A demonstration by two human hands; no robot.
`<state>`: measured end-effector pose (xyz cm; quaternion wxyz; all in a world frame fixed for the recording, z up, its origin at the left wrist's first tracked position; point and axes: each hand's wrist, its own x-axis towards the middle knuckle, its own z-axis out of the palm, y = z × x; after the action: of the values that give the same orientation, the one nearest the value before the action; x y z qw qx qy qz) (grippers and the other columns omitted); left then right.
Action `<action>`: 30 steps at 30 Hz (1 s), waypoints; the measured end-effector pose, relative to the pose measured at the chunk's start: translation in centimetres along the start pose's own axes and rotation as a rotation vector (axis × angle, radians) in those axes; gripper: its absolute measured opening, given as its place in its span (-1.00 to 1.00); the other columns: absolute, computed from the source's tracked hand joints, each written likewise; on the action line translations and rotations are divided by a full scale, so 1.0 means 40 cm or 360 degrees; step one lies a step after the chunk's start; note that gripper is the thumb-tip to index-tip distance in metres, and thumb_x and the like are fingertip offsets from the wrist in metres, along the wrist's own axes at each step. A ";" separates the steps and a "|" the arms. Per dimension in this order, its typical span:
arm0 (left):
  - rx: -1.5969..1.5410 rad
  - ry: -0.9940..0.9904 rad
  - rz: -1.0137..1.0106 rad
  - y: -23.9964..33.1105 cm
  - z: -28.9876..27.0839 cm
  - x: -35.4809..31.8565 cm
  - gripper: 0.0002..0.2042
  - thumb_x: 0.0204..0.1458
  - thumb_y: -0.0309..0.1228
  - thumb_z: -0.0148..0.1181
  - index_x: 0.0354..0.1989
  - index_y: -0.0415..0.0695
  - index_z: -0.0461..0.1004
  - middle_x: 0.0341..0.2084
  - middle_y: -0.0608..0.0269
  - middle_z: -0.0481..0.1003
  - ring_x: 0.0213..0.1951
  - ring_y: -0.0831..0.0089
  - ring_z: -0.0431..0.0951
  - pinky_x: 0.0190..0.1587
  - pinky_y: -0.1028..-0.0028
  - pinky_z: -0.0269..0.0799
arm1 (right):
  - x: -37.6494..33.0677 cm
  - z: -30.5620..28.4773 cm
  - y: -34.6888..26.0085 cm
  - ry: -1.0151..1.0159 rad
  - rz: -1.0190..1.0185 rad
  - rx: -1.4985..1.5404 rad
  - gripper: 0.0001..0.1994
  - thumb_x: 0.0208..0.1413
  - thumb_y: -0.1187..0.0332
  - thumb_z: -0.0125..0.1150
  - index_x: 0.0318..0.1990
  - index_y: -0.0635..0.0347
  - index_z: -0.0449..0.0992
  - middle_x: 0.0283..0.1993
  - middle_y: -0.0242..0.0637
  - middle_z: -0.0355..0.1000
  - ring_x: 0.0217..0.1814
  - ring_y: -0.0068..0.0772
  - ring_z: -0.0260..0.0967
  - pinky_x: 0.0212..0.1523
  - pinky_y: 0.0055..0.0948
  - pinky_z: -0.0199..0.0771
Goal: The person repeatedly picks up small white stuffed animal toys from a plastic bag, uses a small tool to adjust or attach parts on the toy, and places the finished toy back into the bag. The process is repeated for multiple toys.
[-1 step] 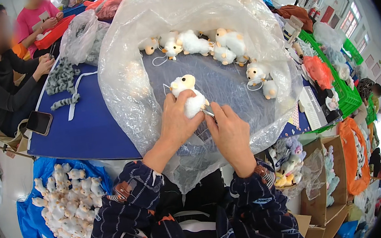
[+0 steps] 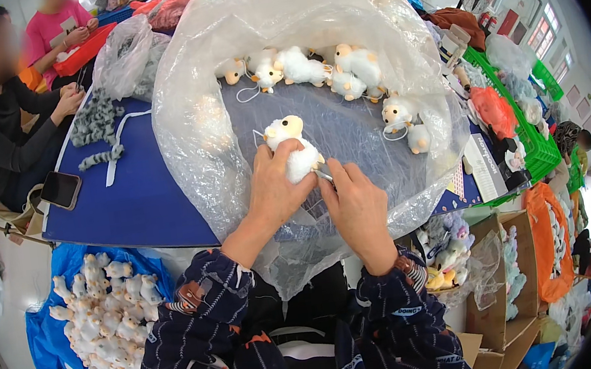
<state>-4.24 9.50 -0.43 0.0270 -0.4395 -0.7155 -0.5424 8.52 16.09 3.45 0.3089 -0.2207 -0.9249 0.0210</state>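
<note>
My left hand [image 2: 275, 188] is closed around a small white plush sheep [image 2: 300, 163] with a cream face, black eye and orange feet. A thin white loop shows beside its head. My right hand [image 2: 358, 206] pinches a small metal tool [image 2: 323, 172] whose kind I cannot make out; its tip meets the toy's lower end. Both hands are at the mouth of a large clear plastic bag [image 2: 190, 123] spread on the blue table [image 2: 140, 197]. Farther inside the bag lie several more plush sheep [image 2: 302, 68], and two sit to the right, one a plush sheep [image 2: 396, 113] with a white loop.
Left on the table lie a phone [image 2: 61, 191], grey curly fabric [image 2: 99, 121] and a white strip [image 2: 115, 156]. Below left, a blue sheet [image 2: 47, 351] holds a heap of plush toys. A co-worker [image 2: 1, 133] sits at left. Green crates [image 2: 542, 156] and cardboard boxes [image 2: 522, 289] stand at right.
</note>
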 end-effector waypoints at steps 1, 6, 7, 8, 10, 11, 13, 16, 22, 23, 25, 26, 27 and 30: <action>-0.0004 0.0005 -0.0005 0.001 0.000 -0.001 -0.58 -0.24 -0.37 0.29 -0.13 0.00 0.35 -0.29 -0.02 0.26 -0.20 -0.02 0.34 -0.17 0.22 0.32 | 0.002 -0.002 -0.003 -0.0012 0.0004 -0.0021 -0.76 0.02 0.30 0.17 -0.19 0.19 0.38 -0.42 -0.28 0.32 -0.44 -0.26 0.41 -0.55 -0.36 0.41; 0.0096 0.0042 0.0048 0.005 0.003 -0.004 -0.57 -0.25 -0.37 0.32 -0.13 0.02 0.35 -0.30 0.00 0.26 -0.22 0.01 0.35 -0.18 0.23 0.33 | 0.012 0.000 -0.008 -0.0069 -0.0022 -0.0184 -0.78 0.02 0.32 0.17 -0.23 0.19 0.36 -0.43 -0.29 0.31 -0.44 -0.26 0.41 -0.54 -0.38 0.41; 0.0123 0.0048 0.0058 0.006 0.003 -0.005 -0.57 -0.25 -0.37 0.33 -0.13 0.03 0.36 -0.30 0.01 0.26 -0.22 0.01 0.35 -0.19 0.24 0.33 | 0.015 0.002 -0.006 -0.0062 -0.0070 -0.0177 -0.78 0.01 0.32 0.17 -0.22 0.19 0.37 -0.43 -0.30 0.31 -0.44 -0.27 0.41 -0.53 -0.39 0.42; 0.0111 0.0048 0.0055 0.004 0.003 -0.005 -0.56 -0.26 -0.39 0.33 -0.13 0.03 0.36 -0.30 0.01 0.26 -0.22 0.01 0.35 -0.19 0.24 0.33 | 0.018 0.004 -0.002 -0.0054 -0.0119 -0.0173 -0.78 0.01 0.32 0.17 -0.21 0.20 0.37 -0.44 -0.30 0.31 -0.44 -0.28 0.41 -0.53 -0.40 0.42; 0.0086 0.0050 0.0047 -0.001 0.003 -0.003 -0.56 -0.28 -0.41 0.32 -0.13 0.03 0.36 -0.30 0.01 0.27 -0.21 0.01 0.35 -0.18 0.24 0.33 | 0.022 0.011 0.011 -0.0015 -0.0187 -0.0095 -0.77 0.00 0.33 0.17 -0.19 0.19 0.38 -0.43 -0.31 0.32 -0.43 -0.29 0.41 -0.52 -0.40 0.42; 0.0071 0.0044 0.0046 -0.003 0.002 -0.002 -0.56 -0.28 -0.41 0.32 -0.13 0.03 0.36 -0.29 0.01 0.27 -0.21 0.01 0.35 -0.18 0.24 0.33 | 0.023 0.017 0.021 0.0017 -0.0207 -0.0021 -0.76 0.00 0.34 0.18 -0.18 0.19 0.39 -0.43 -0.31 0.33 -0.43 -0.29 0.41 -0.52 -0.40 0.42; 0.0040 0.0033 0.0043 -0.005 0.000 0.000 -0.56 -0.28 -0.41 0.30 -0.13 0.03 0.36 -0.29 0.01 0.28 -0.21 0.01 0.36 -0.17 0.25 0.34 | 0.021 0.026 0.040 0.0052 -0.0219 0.0161 -0.74 -0.01 0.37 0.19 -0.15 0.19 0.40 -0.42 -0.30 0.34 -0.44 -0.28 0.42 -0.51 -0.40 0.42; -0.0014 -0.0003 0.0026 -0.007 0.000 0.001 -0.56 -0.28 -0.41 0.28 -0.13 0.02 0.37 -0.27 0.01 0.28 -0.19 0.03 0.36 -0.15 0.26 0.34 | 0.018 0.045 0.061 0.0061 -0.0173 0.0489 -0.72 -0.04 0.42 0.22 -0.12 0.19 0.43 -0.40 -0.28 0.37 -0.46 -0.26 0.41 -0.51 -0.40 0.41; -0.0110 -0.0058 -0.0034 -0.007 -0.007 0.002 -0.57 -0.27 -0.38 0.27 -0.11 0.04 0.38 -0.27 0.02 0.29 -0.20 0.04 0.39 -0.15 0.26 0.36 | 0.015 0.068 0.081 -0.0011 -0.0036 0.1016 -0.71 -0.05 0.48 0.24 -0.11 0.27 0.46 -0.41 -0.24 0.38 -0.53 -0.37 0.36 -0.52 -0.49 0.34; -0.0106 -0.0068 -0.0045 -0.008 -0.007 0.002 -0.57 -0.27 -0.37 0.27 -0.11 0.05 0.38 -0.26 0.02 0.29 -0.21 0.04 0.39 -0.16 0.26 0.36 | 0.014 0.069 0.081 -0.0020 -0.0015 0.1071 -0.71 -0.04 0.48 0.24 -0.11 0.28 0.46 -0.42 -0.24 0.37 -0.53 -0.40 0.35 -0.52 -0.50 0.33; -0.0100 -0.0089 -0.0067 -0.009 -0.008 0.001 -0.57 -0.27 -0.37 0.26 -0.11 0.06 0.38 -0.26 0.02 0.29 -0.21 0.04 0.40 -0.16 0.26 0.37 | 0.013 0.072 0.082 -0.0018 0.0001 0.1146 -0.71 -0.04 0.48 0.24 -0.11 0.30 0.47 -0.44 -0.24 0.36 -0.54 -0.46 0.32 -0.52 -0.52 0.32; -0.0106 -0.0093 -0.0070 -0.010 -0.007 0.001 -0.57 -0.27 -0.36 0.26 -0.11 0.06 0.38 -0.26 0.02 0.29 -0.21 0.04 0.40 -0.17 0.26 0.37 | 0.013 0.075 0.084 -0.0005 -0.0002 0.1164 -0.72 -0.04 0.48 0.25 -0.11 0.31 0.47 -0.45 -0.25 0.36 -0.54 -0.48 0.30 -0.52 -0.53 0.31; -0.0113 -0.0096 -0.0074 -0.011 -0.007 0.001 -0.57 -0.27 -0.36 0.26 -0.11 0.06 0.38 -0.26 0.02 0.29 -0.21 0.05 0.40 -0.17 0.26 0.38 | 0.012 0.077 0.086 0.0007 -0.0006 0.1181 -0.72 -0.04 0.49 0.25 -0.12 0.32 0.47 -0.46 -0.25 0.35 -0.54 -0.51 0.29 -0.52 -0.54 0.30; -0.0178 -0.0122 -0.0091 -0.011 -0.009 0.001 -0.57 -0.26 -0.35 0.26 -0.10 0.06 0.37 -0.26 0.03 0.29 -0.22 0.06 0.41 -0.18 0.27 0.38 | 0.010 0.083 0.090 0.0009 0.0019 0.1259 -0.72 -0.04 0.47 0.25 -0.13 0.33 0.48 -0.48 -0.28 0.34 -0.54 -0.55 0.26 -0.52 -0.56 0.27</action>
<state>-4.71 9.23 -0.58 -0.0404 -0.4402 -0.6968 -0.5649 7.71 19.86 0.36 0.3726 -0.0900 -0.8432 0.3769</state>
